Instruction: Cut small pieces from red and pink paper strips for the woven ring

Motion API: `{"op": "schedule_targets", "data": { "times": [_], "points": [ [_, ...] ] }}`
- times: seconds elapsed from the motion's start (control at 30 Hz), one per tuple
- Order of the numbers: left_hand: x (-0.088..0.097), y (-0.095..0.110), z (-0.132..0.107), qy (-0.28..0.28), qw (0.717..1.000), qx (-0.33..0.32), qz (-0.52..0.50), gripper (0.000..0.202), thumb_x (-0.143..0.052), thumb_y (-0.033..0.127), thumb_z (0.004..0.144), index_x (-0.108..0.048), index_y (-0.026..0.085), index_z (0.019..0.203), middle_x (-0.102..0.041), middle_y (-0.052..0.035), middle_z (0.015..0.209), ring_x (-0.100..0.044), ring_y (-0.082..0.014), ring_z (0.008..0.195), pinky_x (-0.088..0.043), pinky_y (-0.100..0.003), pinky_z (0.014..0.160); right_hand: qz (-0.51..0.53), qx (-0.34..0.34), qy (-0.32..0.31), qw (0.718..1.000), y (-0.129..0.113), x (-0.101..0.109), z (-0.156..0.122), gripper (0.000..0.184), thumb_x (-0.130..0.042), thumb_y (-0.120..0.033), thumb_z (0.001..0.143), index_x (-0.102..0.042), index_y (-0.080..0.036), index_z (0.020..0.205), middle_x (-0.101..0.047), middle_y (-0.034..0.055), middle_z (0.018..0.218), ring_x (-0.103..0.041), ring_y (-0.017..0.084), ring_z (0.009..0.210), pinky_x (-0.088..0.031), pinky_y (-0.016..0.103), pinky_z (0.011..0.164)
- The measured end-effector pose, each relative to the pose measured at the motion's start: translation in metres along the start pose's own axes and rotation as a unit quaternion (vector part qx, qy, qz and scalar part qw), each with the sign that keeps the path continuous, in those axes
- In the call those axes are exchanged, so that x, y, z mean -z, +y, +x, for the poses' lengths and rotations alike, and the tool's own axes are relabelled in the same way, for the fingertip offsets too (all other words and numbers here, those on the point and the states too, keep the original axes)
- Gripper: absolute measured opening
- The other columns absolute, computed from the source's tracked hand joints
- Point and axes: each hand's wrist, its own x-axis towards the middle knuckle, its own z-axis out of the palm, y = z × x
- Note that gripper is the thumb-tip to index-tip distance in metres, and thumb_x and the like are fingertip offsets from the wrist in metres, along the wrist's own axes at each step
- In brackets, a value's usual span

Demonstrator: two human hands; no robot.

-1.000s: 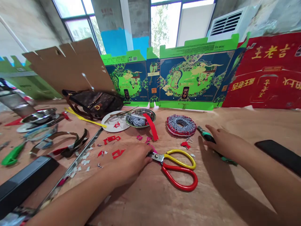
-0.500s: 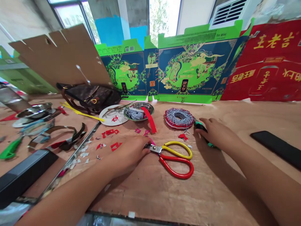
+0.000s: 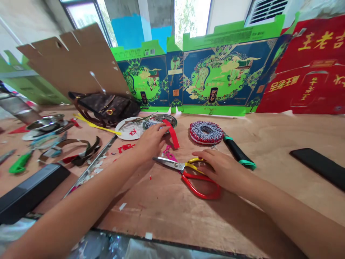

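My left hand point(image 3: 152, 140) reaches over the near rim of a steel bowl point(image 3: 172, 118), thumb and fingers apart, fingertips beside a red strip point(image 3: 173, 136) that hangs over the rim. Partly covered by this hand, a blue-and-white knitted piece point(image 3: 152, 123) lies in the bowl. Closer to me, my right hand point(image 3: 219, 167) has its fingers curled over the yellow handle of a pair of scissors point(image 3: 175, 164) with red and yellow handles. The blades point left, toward magenta scraps point(image 3: 169, 154). Behind the right hand sits a knitted ring point(image 3: 206, 132) in red, white and blue.
A black-and-green handled tool point(image 3: 238, 151) lies right of the ring, and a black phone-like slab point(image 3: 318, 165) farther right. At left are a white plate point(image 3: 122, 131), a brown handbag point(image 3: 110, 108), a black case point(image 3: 35, 189) and a green-handled tool point(image 3: 21, 162). Cardboard panels point(image 3: 229, 72) stand behind.
My left hand has left the scissors' blades and moved up to the bowl and red strip. My right hand has let go of the black-and-green tool and come left onto the scissors' handles.
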Motion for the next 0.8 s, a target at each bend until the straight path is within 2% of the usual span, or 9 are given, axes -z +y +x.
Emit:
{"op": "schedule_targets", "data": {
  "times": [0.1, 0.23, 0.43, 0.47, 0.5, 0.6, 0.67, 0.73, 0.8],
  "points": [
    [-0.015, 0.000, 0.022, -0.009, 0.999, -0.035, 0.007, 0.056, -0.062, 0.015, 0.085, -0.053, 0.016, 0.140, -0.046, -0.0154, 0.153, -0.043, -0.0293, 0.140, -0.033, -0.046, 0.117, -0.019, 0.015, 0.005, 1.000, 0.002, -0.003, 0.002, 0.038, -0.047, -0.026, 0.098, -0.060, -0.013, 0.132, -0.067, 0.0152, 0.125, -0.064, 0.029, 0.113, -0.053, 0.048, 0.096],
    [-0.019, 0.000, 0.042, 0.013, 0.999, -0.034, -0.012, 0.030, -0.057, 0.016, 0.089, -0.072, 0.016, 0.114, -0.073, -0.0131, 0.118, -0.064, -0.0278, 0.116, -0.046, -0.041, 0.104, -0.032, 0.023, 0.013, 0.999, 0.001, -0.002, 0.002, 0.038, -0.047, -0.023, 0.098, -0.060, -0.013, 0.131, -0.067, 0.0158, 0.124, -0.065, 0.030, 0.112, -0.054, 0.048, 0.095],
    [0.026, 0.012, 0.034, 0.192, 0.977, 0.057, -0.079, 0.033, -0.046, 0.025, 0.098, -0.069, 0.017, 0.119, -0.074, -0.0111, 0.117, -0.068, -0.0222, 0.105, -0.052, -0.035, 0.092, 0.001, -0.013, 0.025, 1.000, 0.000, -0.001, 0.001, 0.038, -0.049, -0.025, 0.096, -0.062, -0.014, 0.131, -0.066, 0.0161, 0.127, -0.064, 0.031, 0.113, -0.052, 0.051, 0.097],
    [0.034, 0.018, 0.029, 0.227, 0.954, 0.092, -0.175, 0.028, -0.053, 0.029, 0.095, -0.072, 0.017, 0.110, -0.076, -0.0087, 0.105, -0.070, -0.0201, 0.094, -0.055, -0.032, 0.084, 0.033, -0.029, 0.036, 0.998, -0.001, 0.000, 0.001, 0.038, -0.051, -0.026, 0.095, -0.062, -0.015, 0.130, -0.067, 0.0150, 0.125, -0.065, 0.030, 0.111, -0.052, 0.050, 0.097],
    [0.040, 0.024, 0.024, 0.230, 0.926, 0.116, -0.276, 0.025, -0.059, 0.034, 0.091, -0.073, 0.017, 0.103, -0.077, -0.0070, 0.096, -0.071, -0.0187, 0.084, -0.056, -0.029, 0.076, 0.080, -0.047, 0.048, 0.995, -0.003, 0.001, 0.002, 0.038, -0.052, -0.029, 0.095, -0.062, -0.017, 0.130, -0.069, 0.0137, 0.121, -0.066, 0.029, 0.108, -0.052, 0.049, 0.096],
    [0.048, 0.043, 0.006, 0.167, 0.829, 0.175, -0.505, 0.029, -0.074, 0.039, 0.078, -0.073, 0.016, 0.094, -0.076, -0.0047, 0.086, -0.069, -0.0149, 0.068, -0.056, -0.025, 0.061, 0.287, -0.099, 0.062, 0.951, -0.011, 0.005, 0.001, 0.045, -0.054, -0.047, 0.095, -0.062, -0.018, 0.129, -0.072, 0.0110, 0.110, -0.069, 0.025, 0.100, -0.055, 0.042, 0.091],
    [0.043, 0.054, -0.006, 0.107, 0.780, 0.210, -0.580, 0.032, -0.080, 0.039, 0.072, -0.072, 0.015, 0.093, -0.076, -0.0048, 0.086, -0.068, -0.0139, 0.065, -0.056, -0.025, 0.058, 0.426, -0.110, 0.040, 0.897, -0.019, 0.006, 0.000, 0.060, -0.052, -0.063, 0.092, -0.062, -0.016, 0.127, -0.073, 0.0129, 0.109, -0.070, 0.024, 0.100, -0.057, 0.038, 0.085],
    [0.035, 0.060, -0.014, 0.080, 0.750, 0.233, -0.614, 0.034, -0.084, 0.038, 0.067, -0.071, 0.015, 0.088, -0.075, -0.0040, 0.083, -0.067, -0.0128, 0.062, -0.056, -0.024, 0.057, 0.524, -0.110, 0.003, 0.844, -0.028, 0.006, -0.002, 0.073, -0.054, -0.075, 0.084, -0.064, -0.014, 0.122, -0.074, 0.0139, 0.103, -0.071, 0.023, 0.092, -0.058, 0.033, 0.076],
    [0.026, 0.062, -0.018, 0.078, 0.734, 0.241, -0.630, 0.034, -0.086, 0.037, 0.064, -0.070, 0.014, 0.084, -0.074, -0.0023, 0.078, -0.066, -0.0118, 0.060, -0.056, -0.023, 0.056, 0.568, -0.128, -0.043, 0.812, -0.038, 0.003, -0.003, 0.071, -0.065, -0.073, 0.076, -0.067, -0.015, 0.116, -0.075, 0.0102, 0.094, -0.069, 0.018, 0.076, -0.056, 0.028, 0.065]
  ]
}}
